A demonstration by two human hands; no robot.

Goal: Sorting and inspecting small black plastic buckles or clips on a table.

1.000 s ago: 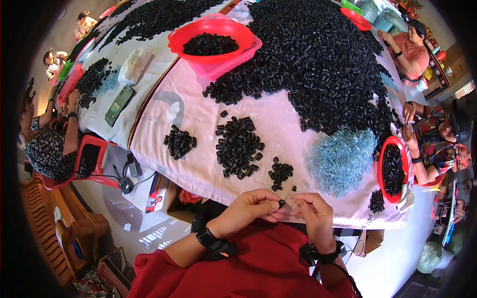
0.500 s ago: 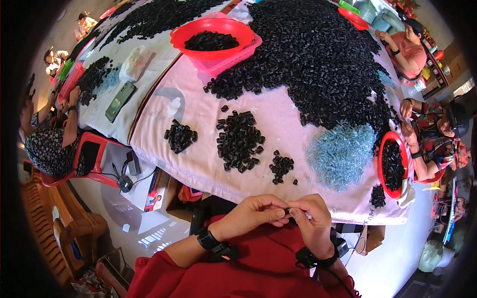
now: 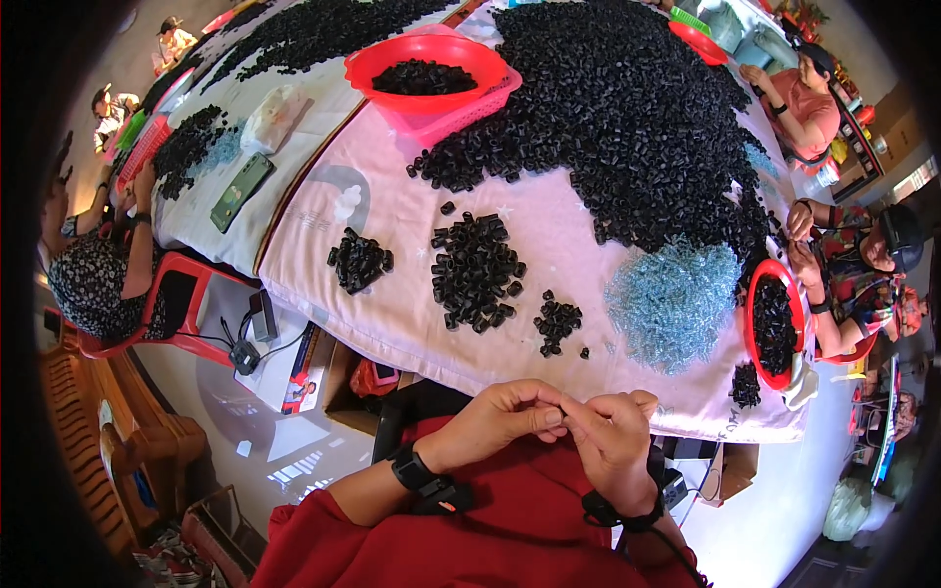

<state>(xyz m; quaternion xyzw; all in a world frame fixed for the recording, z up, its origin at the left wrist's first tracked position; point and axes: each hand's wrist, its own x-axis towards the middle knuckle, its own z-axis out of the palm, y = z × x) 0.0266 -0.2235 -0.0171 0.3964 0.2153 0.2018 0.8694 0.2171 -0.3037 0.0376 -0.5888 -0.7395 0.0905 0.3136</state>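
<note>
My left hand (image 3: 498, 423) and my right hand (image 3: 612, 437) meet just off the near edge of the cloth-covered table, thumbs and fingers pinched together. Whatever lies between the fingertips is hidden by them. Ahead of them on the pink cloth are a small pile of black plastic pieces (image 3: 558, 321), a larger middle pile (image 3: 477, 272) and another small pile (image 3: 359, 261) to the left. A heap of thin clear-bluish plastic bits (image 3: 676, 306) lies to the right.
A huge mound of black pieces (image 3: 627, 108) covers the far table. A red bowl (image 3: 363, 71) sits on a pink basket (image 3: 498, 98); another red bowl (image 3: 799, 328) stands at right. A phone (image 3: 241, 192) lies at left. Other people (image 3: 809, 108) work around the table.
The small black piece that showed between my fingertips is now hidden. My right hand has turned, its fingers laid closer over the left fingertips. The view has shifted slightly.
</note>
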